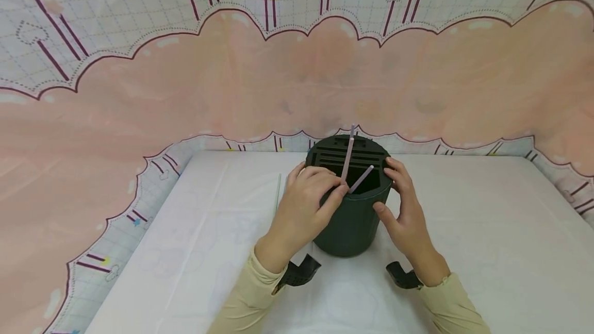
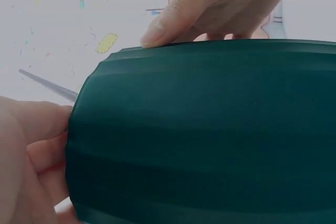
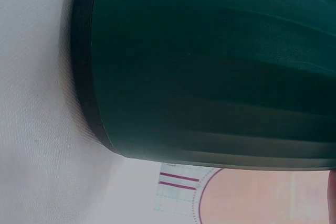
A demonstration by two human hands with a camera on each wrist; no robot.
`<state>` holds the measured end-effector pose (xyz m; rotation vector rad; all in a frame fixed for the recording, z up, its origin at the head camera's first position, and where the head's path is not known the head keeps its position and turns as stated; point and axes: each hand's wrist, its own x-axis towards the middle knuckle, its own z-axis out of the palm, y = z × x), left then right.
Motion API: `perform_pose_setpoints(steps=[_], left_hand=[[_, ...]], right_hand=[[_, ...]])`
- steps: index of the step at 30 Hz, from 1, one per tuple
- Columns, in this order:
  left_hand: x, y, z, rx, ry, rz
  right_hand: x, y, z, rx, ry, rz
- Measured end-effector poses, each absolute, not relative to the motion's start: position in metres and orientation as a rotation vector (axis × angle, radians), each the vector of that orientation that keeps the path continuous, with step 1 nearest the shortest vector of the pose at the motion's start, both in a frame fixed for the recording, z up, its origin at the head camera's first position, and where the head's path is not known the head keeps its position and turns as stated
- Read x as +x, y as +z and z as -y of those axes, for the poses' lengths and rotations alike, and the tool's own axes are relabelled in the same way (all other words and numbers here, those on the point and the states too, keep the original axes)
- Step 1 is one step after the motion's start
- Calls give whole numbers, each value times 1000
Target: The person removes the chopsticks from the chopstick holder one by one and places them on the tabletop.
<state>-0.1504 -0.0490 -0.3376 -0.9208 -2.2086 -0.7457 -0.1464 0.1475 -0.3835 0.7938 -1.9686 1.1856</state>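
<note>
White cloth covers the table (image 1: 464, 231), backed by a pink cloud-pattern curtain (image 1: 139, 117). Head view: a dark green slotted holder (image 1: 349, 220) stands near the table's far edge, centred. Two pink straws (image 1: 348, 161) lean in its open compartment. The left hand (image 1: 303, 207) pinches the lower straw at the rim; the right hand (image 1: 406, 210), fingers spread, braces the holder's right wall. A clear straw (image 1: 277, 192) lies on the cloth left of the holder.

Left wrist view: the holder (image 2: 210, 135) fills the frame, right-hand fingertips (image 2: 163, 32) touching its far side.

Right wrist view: only the holder's wall (image 3: 220, 66) and base edge show.
</note>
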Motion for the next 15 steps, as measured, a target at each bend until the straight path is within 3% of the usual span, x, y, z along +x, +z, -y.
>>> perform_pose_setpoints(steps=[15], left_hand=[[-146, -326, 55, -941, -1367, 2017]], right_hand=[[-151, -385, -151, 802, 1187, 1966]])
